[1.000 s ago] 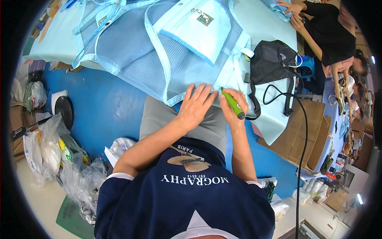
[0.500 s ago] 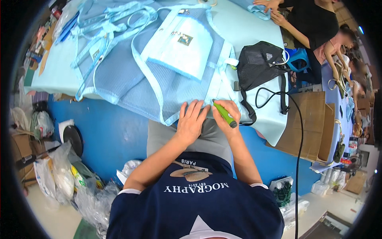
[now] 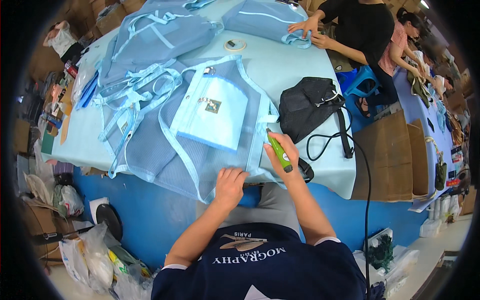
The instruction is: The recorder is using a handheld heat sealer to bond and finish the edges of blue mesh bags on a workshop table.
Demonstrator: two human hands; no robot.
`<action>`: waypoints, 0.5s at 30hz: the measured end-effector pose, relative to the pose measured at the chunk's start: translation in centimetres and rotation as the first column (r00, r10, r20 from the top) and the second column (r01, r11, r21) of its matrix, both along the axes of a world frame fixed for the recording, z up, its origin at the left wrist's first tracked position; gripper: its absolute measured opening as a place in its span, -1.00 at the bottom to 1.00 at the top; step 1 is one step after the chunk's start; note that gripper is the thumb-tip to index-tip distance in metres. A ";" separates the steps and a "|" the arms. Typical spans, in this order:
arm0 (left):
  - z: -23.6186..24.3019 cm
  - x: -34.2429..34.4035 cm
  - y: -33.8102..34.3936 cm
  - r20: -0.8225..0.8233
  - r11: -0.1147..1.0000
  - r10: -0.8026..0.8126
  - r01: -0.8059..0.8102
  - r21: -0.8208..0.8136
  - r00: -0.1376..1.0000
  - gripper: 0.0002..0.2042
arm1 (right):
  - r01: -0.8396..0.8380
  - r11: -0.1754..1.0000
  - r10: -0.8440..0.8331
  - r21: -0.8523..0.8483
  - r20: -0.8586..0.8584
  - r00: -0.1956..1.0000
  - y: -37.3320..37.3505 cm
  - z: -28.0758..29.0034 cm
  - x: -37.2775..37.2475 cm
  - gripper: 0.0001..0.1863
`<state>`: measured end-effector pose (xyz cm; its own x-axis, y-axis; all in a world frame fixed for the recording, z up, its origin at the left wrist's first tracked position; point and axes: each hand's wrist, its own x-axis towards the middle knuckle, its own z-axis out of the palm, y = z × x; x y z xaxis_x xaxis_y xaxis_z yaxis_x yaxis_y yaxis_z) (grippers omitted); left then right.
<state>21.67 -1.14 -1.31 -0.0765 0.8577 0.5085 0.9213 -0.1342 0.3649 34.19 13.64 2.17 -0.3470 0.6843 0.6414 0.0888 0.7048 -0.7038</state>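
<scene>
A large blue mesh bag (image 3: 156,154) with pale blue straps and a shiny light-blue pocket (image 3: 222,120) lies spread over the table's near edge. My left hand (image 3: 231,187) is closed on the bag's lower edge, fingers curled over the trim. In my right hand (image 3: 289,156) is a green pen-shaped tool (image 3: 279,151) with a dark butt end. Its tip points up and away, close to the pale trim on the bag's right side. A black drawstring bag (image 3: 304,111) lies just beyond that hand.
More blue mesh bags (image 3: 165,37) lie at the table's far side, near a round tape roll (image 3: 235,45). A co-worker's hands (image 3: 309,31) handle one there. A black cable (image 3: 368,200) hangs down at the right, by a cardboard box (image 3: 382,157). Plastic bags (image 3: 92,257) crowd the lower left.
My left hand, flat with fingers spread before, now curls on the bag's edge. My right hand has moved the green tool farther up the bag's side. The view has tilted to show more beyond.
</scene>
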 end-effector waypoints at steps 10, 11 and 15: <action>2.3 -2.5 -5.0 0.011 0.817 -0.133 0.116 -0.564 0.991 -0.79 | -0.021 0.999 0.019 0.035 0.036 0.999 1.1 -3.2 0.6 -0.61; 3.3 -1.9 -4.4 0.189 0.859 -0.094 0.175 -0.481 0.978 -0.79 | -0.021 0.999 0.020 0.031 0.038 0.999 1.0 -3.2 0.8 -0.61; 4.2 0.0 1.8 0.468 0.986 -0.082 0.141 -0.093 0.880 -0.68 | -0.020 0.996 0.010 -0.085 -0.114 0.993 0.8 -2.7 0.7 -0.62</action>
<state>21.71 0.63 2.89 -0.1767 0.9268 0.3315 0.6262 -0.1540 0.7643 34.93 14.44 -0.51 -0.2865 0.7335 0.6163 -0.0049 0.6422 -0.7665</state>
